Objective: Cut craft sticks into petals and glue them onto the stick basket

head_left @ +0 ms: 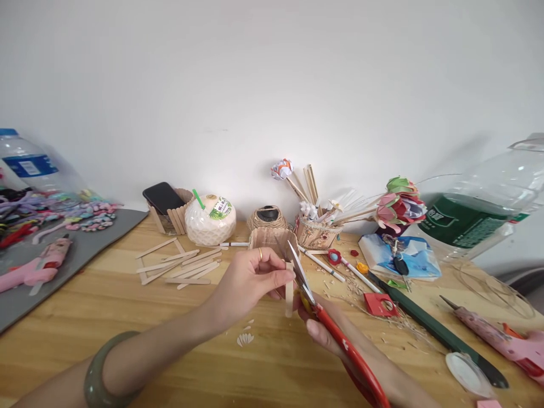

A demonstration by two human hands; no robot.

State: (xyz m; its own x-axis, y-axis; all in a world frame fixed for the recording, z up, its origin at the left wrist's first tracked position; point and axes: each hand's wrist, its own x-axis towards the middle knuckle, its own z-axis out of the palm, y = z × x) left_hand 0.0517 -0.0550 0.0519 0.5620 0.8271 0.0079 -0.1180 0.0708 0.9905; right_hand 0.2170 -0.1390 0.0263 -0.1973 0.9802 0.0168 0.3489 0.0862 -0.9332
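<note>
Near the middle of the view, my left hand (250, 280) pinches a small pale strip (289, 300), which hangs down from between thumb and fingers. My right hand (325, 328) holds red-handled scissors (335, 334), their blades spread and pointing up beside the strip. Part of the right hand's fingers is hidden behind the scissors. Below my left hand, several small pale petal-shaped cut pieces (245, 339) lie on the wooden table (204, 368). Just behind the hands stands a small box of wooden craft sticks (260, 238), partly covered by them.
Loose craft sticks (187, 263) lie at the left, before a wrapped coconut (210, 221) and a phone (164, 198) in a stick holder. Twine (267, 218) and a holder of paper flowers (318, 231) stand behind. A dark green blade-like tool (437, 328) and pink glue gun (505, 340) lie right.
</note>
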